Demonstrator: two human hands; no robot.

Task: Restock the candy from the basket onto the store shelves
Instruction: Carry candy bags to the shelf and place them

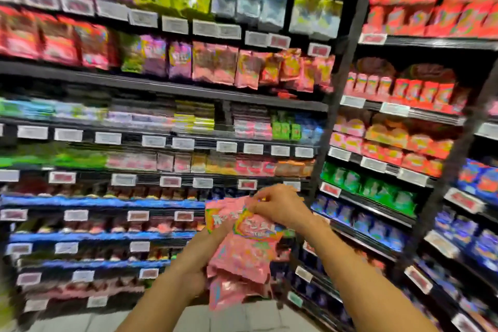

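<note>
A stack of pink candy bags (242, 248) is held at lower centre of the frame, in front of the store shelves (161, 89). The left hand (194, 275) is curled around the lower left side of the stack and supports it from beneath; the fingers themselves are mostly hidden behind the bags. The right hand (280, 205) is placed at the top of the stack, its fingertips pinching the upper edge of the front bag. The whole frame is motion-blurred, so bag count and printing cannot be read. No basket is seen in frame. A row of similar pink bags (242, 67) is noted on the shelf at upper centre, with more packets leaning at its right end; whether these are the same product cannot be confirmed through the blur. White price labels (175, 25) are fixed along the shelf edges. Judgement: the step in hand appears to be the separating of one bag from the held stack before shelving, so the restocking is under way but nothing from this stack is yet placed. The next move would call for the front bag to be peeled free by the right hand, the remainder to be kept steady by the left, and the matching row to be identified and reached.
</note>
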